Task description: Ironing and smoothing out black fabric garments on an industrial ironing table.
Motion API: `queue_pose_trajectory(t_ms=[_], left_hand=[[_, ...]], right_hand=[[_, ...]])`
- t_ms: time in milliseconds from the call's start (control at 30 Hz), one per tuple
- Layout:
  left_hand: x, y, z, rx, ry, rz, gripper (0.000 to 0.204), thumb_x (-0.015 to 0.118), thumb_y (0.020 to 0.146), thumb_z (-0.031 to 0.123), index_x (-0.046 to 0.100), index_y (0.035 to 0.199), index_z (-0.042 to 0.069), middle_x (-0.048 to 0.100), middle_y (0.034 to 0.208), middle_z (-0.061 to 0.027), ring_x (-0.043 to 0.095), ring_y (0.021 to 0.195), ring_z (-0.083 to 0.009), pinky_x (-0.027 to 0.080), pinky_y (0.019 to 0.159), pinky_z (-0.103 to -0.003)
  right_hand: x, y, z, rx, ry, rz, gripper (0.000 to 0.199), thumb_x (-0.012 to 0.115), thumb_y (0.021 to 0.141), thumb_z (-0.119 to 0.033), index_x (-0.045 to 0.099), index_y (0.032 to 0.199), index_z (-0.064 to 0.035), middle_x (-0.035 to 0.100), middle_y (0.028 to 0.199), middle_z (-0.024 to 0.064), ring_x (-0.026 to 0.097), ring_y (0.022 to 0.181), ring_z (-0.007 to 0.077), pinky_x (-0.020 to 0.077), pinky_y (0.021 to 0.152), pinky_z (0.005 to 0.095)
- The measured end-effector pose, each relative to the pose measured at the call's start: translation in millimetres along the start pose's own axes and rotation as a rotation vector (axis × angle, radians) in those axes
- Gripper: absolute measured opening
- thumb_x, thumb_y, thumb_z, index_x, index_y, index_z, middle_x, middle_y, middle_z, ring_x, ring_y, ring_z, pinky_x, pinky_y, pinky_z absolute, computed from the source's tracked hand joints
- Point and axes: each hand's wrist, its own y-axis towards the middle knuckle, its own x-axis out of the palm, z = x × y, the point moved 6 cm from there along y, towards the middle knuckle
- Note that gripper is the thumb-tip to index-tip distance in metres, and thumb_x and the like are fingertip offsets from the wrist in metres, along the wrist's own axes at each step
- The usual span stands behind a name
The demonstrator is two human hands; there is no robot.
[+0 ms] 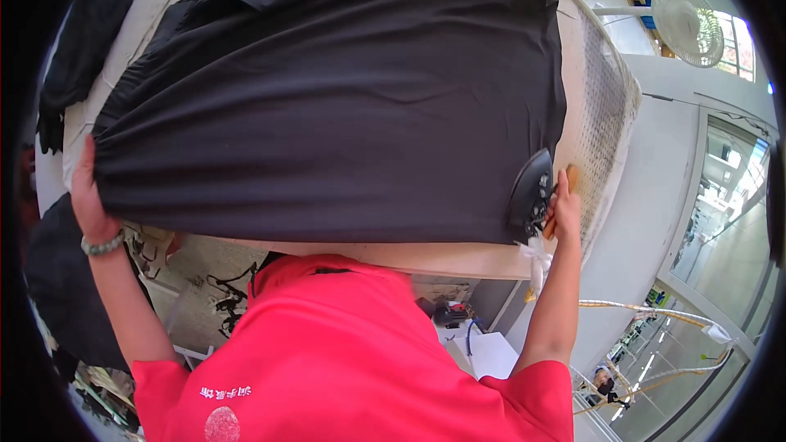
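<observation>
A large piece of black cloth (344, 115), apparently a garment, lies over the pale padded ironing table (458, 258). Its left edge is gathered, and long folds fan out from there across to the right. My left hand (90, 200) is closed on that gathered edge near the front corner; part of its fingers is hidden. In my right hand (565, 209) is the wooden handle of an iron (534, 192). The iron's dark body rests on the cloth at the front right, close to the cloth's right edge. White wrapping hangs at the iron's rear.
A wrapped hose (655, 308) arcs off to the right of my forearm. Beyond the table's perforated right end (610, 102) stands a white fan (688, 24). More black garments (90, 33) hang at the left. A white box-shaped unit (487, 356) is below the table.
</observation>
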Motion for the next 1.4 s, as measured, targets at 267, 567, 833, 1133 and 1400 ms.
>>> queue_pose_trajectory(t_ms=[267, 567, 833, 1133, 1400], left_hand=[[23, -18, 24, 0.055, -0.016, 0.129, 0.039, 0.046, 0.109, 0.025, 0.060, 0.131, -0.005, 0.068, 0.127, -0.0145, 0.067, 0.114, -0.0219, 0.051, 0.103, -0.036], [-19, -7, -16, -0.118, 0.263, 0.220, 0.032, 0.055, 0.106, 0.022, 0.066, 0.123, -0.002, 0.069, 0.117, -0.0070, 0.064, 0.106, -0.0123, 0.048, 0.097, -0.028], [1, 16, -78, -0.402, 0.938, 0.016, 0.057, 0.078, 0.088, 0.035, 0.062, 0.124, -0.006, 0.069, 0.115, -0.0092, 0.062, 0.101, -0.0142, 0.048, 0.094, -0.031], [57, -4, 48, -0.199, -0.179, -0.345, 0.049, 0.047, 0.108, 0.032, 0.050, 0.146, 0.001, 0.056, 0.146, -0.0136, 0.053, 0.135, -0.0242, 0.037, 0.118, -0.041], [44, -23, 63, -0.055, -0.132, -0.121, 0.047, 0.041, 0.110, 0.028, 0.048, 0.146, -0.002, 0.054, 0.147, -0.0153, 0.053, 0.136, -0.0248, 0.039, 0.117, -0.041]], right_hand=[[243, -169, -186, -0.389, -0.156, -0.616, 0.043, 0.065, 0.097, -0.048, 0.075, 0.097, -0.0065, 0.056, 0.065, -0.0008, 0.048, 0.054, 0.0082, 0.0382, 0.048, 0.0307], [304, -291, -207, -0.692, -0.402, -1.015, 0.085, 0.071, 0.087, -0.057, 0.048, 0.131, 0.0117, 0.067, 0.107, 0.0319, 0.068, 0.100, 0.0444, 0.0533, 0.087, 0.0449], [126, -122, -64, -0.313, -0.200, -0.186, 0.055, 0.072, 0.093, -0.034, 0.055, 0.132, 0.0021, 0.060, 0.075, 0.0013, 0.053, 0.055, 0.0086, 0.0443, 0.045, 0.0261], [23, -2, -36, -0.029, -0.005, -0.042, 0.056, 0.061, 0.097, -0.058, 0.050, 0.070, -0.0098, 0.047, 0.054, 0.0011, 0.047, 0.039, 0.0144, 0.0394, 0.037, 0.0303], [176, -47, -208, -0.081, -0.029, -0.283, 0.061, 0.063, 0.091, -0.062, 0.050, 0.063, -0.0094, 0.044, 0.054, -0.0002, 0.043, 0.043, 0.0133, 0.0357, 0.041, 0.0329]])
